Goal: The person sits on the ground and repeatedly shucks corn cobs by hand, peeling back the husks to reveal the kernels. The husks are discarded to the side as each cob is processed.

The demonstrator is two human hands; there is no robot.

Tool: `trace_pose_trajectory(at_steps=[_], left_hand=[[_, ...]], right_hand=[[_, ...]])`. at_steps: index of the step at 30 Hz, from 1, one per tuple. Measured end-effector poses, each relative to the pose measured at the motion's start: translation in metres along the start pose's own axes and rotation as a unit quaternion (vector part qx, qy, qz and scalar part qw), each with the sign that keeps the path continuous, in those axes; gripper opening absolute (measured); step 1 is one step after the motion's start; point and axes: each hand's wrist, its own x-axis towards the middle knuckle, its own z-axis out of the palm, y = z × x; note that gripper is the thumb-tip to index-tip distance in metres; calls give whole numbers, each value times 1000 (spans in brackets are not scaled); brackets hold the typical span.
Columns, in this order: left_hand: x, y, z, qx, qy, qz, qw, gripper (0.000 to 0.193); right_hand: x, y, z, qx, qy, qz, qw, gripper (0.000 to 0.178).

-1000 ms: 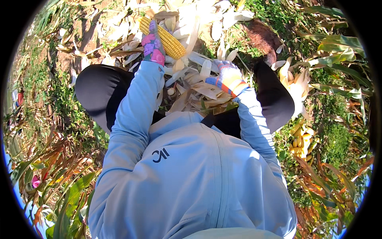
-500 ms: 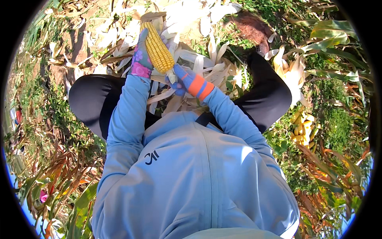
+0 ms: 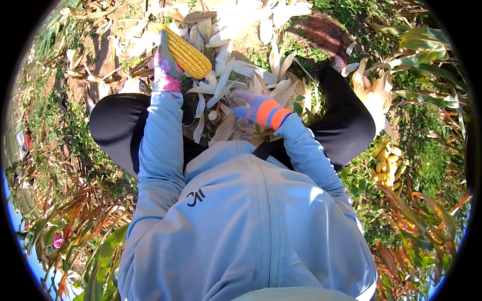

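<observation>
My left hand (image 3: 164, 64), in a pink and purple glove, grips a bare yellow corn cob (image 3: 188, 52) and holds it up and out in front of me. Pale husk leaves (image 3: 223, 75) hang from the cob's lower end. My right hand (image 3: 257, 107), in a blue and orange glove, is lower and to the right, apart from the cob, with its fingers spread among loose dry husks (image 3: 271, 90). Nothing clearly sits in its grasp. My light blue jacket and black trousers fill the middle of the view.
A heap of torn pale husks (image 3: 241, 20) covers the ground ahead. A small pile of yellow cobs (image 3: 385, 165) lies to my right, beside another husked ear (image 3: 374, 95). Dry maize stalks and green weeds (image 3: 427, 150) ring me on all sides.
My left hand has lifted the cob further up and to the left. My right hand came to the cob's base, then drew away down to the right, off the cob.
</observation>
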Motion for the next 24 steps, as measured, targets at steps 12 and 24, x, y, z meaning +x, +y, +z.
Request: trace_pose_trajectory(at_steps=[12, 24], left_hand=[[-25, -64, 68, 149, -355, -81, 919, 71], [-21, -31, 71, 112, -203, -134, 964, 55]], right_hand=[[0, 0, -71, 715, 198, 30, 670, 42], [-250, 62, -283, 653, 540, -166, 505, 72]])
